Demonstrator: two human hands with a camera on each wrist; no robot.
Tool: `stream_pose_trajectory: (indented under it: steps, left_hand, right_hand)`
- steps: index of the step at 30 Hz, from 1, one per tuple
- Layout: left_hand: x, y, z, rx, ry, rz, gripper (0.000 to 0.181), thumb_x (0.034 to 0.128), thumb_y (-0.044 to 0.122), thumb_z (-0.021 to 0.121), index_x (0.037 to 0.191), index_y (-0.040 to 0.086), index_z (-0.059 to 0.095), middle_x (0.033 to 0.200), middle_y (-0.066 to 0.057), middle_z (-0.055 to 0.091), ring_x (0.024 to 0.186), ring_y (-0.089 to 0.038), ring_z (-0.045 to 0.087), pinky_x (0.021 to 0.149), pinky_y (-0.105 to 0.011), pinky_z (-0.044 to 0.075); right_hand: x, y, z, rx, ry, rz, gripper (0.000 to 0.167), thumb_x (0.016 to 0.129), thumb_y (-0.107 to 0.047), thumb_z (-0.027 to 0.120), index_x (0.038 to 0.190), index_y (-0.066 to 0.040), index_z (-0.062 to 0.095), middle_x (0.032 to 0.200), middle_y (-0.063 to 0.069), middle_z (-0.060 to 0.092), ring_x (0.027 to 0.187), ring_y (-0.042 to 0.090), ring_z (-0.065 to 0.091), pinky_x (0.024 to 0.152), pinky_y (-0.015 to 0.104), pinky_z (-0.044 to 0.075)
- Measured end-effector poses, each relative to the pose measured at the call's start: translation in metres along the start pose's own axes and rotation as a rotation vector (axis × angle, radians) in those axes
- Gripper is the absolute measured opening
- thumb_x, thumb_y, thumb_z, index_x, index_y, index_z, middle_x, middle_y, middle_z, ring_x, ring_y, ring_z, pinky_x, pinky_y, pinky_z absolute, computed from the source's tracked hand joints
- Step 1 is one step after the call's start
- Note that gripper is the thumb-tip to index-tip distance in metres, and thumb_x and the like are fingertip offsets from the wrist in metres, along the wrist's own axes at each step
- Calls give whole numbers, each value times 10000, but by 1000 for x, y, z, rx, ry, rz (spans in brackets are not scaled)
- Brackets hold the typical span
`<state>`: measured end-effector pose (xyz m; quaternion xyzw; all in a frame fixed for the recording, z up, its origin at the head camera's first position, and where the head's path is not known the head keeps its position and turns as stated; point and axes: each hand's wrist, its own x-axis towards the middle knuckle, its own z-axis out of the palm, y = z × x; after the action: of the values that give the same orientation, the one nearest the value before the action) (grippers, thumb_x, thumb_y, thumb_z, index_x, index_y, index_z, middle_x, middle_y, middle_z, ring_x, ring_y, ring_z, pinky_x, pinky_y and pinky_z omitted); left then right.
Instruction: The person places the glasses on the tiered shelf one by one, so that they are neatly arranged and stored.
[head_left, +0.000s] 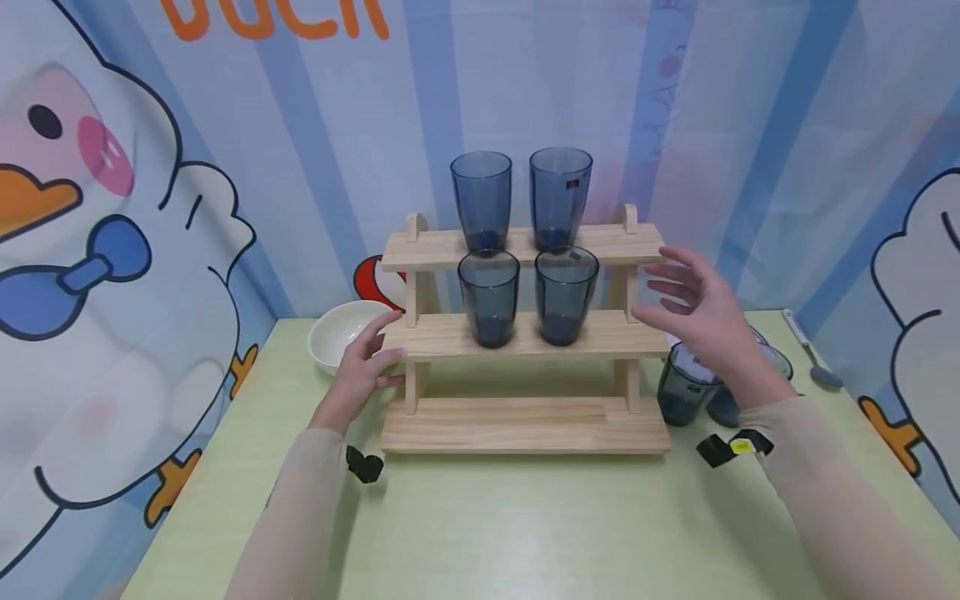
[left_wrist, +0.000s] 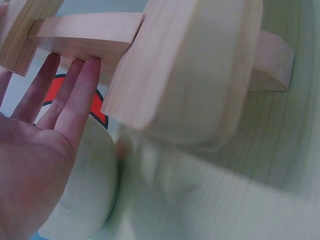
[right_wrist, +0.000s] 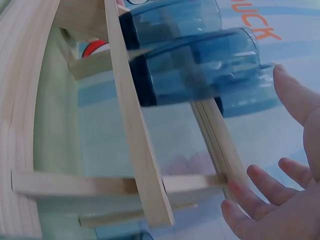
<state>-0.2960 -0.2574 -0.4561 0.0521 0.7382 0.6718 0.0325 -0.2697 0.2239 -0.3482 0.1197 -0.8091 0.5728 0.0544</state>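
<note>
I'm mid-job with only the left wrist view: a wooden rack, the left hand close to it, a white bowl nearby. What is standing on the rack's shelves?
Observer: Four blue glasses: two on the top shelf and two on the middle shelf.

Operator: Good to know. My view doesn't show the right hand at all. Where is it?

Observer: The right hand is at the opposite end of the rack, fingers apart and gripping nothing; I can't tell whether it touches the wood.
</note>
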Motion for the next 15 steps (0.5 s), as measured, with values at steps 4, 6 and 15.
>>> stream_pose_trajectory:
  steps: [4,6,15]
  left_hand:
    - [0,1,0,4,1,-1,663,1025,142,642,1630,248,393,1560,-206,443,1340,-437,525,949,-593,581]
    - [-1,2,1,7,1,-2,663,1025,146,644,1630,250,393,1561,-203,443,1342,-436,524,950,-594,580]
    - [0,1,1,14,1,-7,657,1030,152,639,1630,255,393,1569,-195,440,1352,-434,517,957,-609,572]
  right_hand:
    - [-11,3,-20,-70,22,3,855,945,-268,808,1643,-293,314,1590,77,472,1440,272,478,1148,297,465]
    - [-16,5,-30,-114,32,5,841,951,-281,800,1637,-335,316,1596,69,467,1431,265,482,1078,190,488]
    - [-36,22,-60,-210,57,-20,842,955,-190,795,1643,-320,328,1568,61,480,1387,227,503,1001,76,466]
